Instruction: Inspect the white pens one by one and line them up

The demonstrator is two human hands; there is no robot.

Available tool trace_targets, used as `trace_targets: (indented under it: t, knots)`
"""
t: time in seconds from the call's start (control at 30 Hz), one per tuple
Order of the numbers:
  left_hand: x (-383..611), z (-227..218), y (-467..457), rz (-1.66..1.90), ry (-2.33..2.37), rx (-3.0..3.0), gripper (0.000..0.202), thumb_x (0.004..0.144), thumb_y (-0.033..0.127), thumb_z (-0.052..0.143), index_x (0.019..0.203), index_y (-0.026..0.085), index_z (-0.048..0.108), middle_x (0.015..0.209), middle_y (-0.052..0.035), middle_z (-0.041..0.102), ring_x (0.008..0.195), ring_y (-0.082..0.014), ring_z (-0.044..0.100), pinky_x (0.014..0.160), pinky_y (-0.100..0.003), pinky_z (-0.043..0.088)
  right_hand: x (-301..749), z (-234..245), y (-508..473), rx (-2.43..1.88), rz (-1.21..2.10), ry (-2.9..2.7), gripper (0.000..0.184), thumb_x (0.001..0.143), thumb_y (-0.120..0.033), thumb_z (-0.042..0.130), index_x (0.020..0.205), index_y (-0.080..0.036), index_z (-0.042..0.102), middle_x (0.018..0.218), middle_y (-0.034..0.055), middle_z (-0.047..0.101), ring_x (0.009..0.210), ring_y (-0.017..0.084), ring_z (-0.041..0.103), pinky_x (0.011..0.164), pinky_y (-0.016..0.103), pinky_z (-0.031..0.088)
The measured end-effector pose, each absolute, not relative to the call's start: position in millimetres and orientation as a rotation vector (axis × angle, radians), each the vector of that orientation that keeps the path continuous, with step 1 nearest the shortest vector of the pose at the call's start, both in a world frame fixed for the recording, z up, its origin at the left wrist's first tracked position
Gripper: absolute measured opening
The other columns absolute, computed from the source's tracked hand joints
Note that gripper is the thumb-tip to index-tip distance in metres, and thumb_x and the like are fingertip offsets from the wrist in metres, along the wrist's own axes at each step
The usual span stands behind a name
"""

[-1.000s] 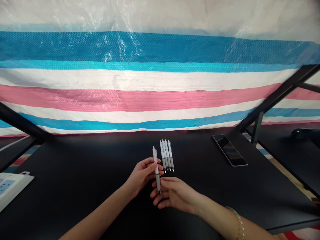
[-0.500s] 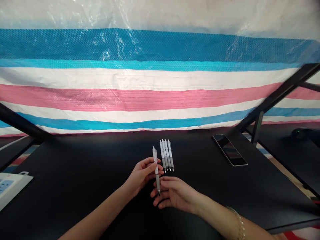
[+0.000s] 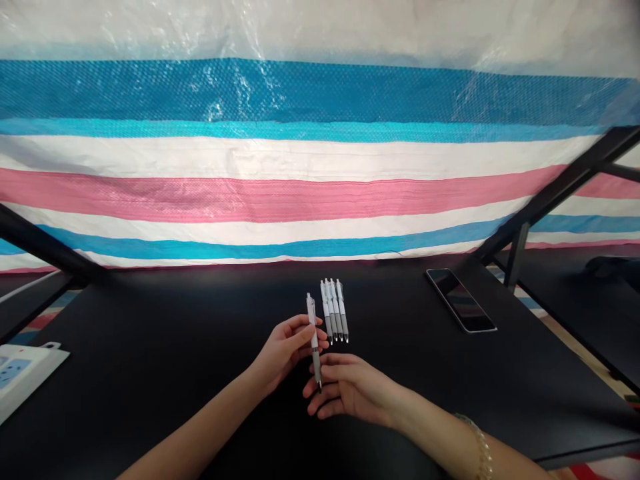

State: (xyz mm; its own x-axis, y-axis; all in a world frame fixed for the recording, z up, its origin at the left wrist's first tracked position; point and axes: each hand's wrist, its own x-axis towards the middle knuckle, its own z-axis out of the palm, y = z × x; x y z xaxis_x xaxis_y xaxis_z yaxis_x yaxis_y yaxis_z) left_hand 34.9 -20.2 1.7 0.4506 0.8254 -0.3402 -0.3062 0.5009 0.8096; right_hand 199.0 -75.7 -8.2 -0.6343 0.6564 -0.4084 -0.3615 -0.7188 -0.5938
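My left hand (image 3: 285,350) pinches a white retractable pen (image 3: 311,313) between thumb and fingers around the middle of its barrel. The pen stands nearly lengthwise in my view, clicker away from me and tip toward me. At its grey grip, my right hand (image 3: 350,390) has thumb and forefinger on either side, in a light hold; the other fingers are loosely curled and spread below. Just beyond the hands, several matching white pens (image 3: 334,310) with grey grips lie side by side on the black table (image 3: 190,333), tips toward me.
A dark-screened phone (image 3: 461,300) lies to the right on the table. At the left edge sits a white power strip (image 3: 30,373). Black metal bars (image 3: 545,193) slant up on both sides, and a striped plastic sheet (image 3: 300,200) hangs behind.
Almost nothing differs. The whole view has shifted very slightly, while both hands keep the same hold around the pen.
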Motion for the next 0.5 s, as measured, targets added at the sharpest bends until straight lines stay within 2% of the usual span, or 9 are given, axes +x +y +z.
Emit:
trace_targets:
  t: [0.5]
  knots:
    - [35.5,2.1,-19.3,0.787,0.812,0.742,0.021,0.077,0.026,0.067,0.093,0.013,0.065,0.079,-0.0072,0.069,0.074,-0.0175,0.066,0.074,-0.030,0.051,199.1,-6.5,-77.1,-0.821,2.371,-0.685,0.035,0.075,-0.031,0.065,0.099,-0.012,0.049,0.086,0.0100,0.066,0.077,0.021,0.068,0.069,0.030,0.048]
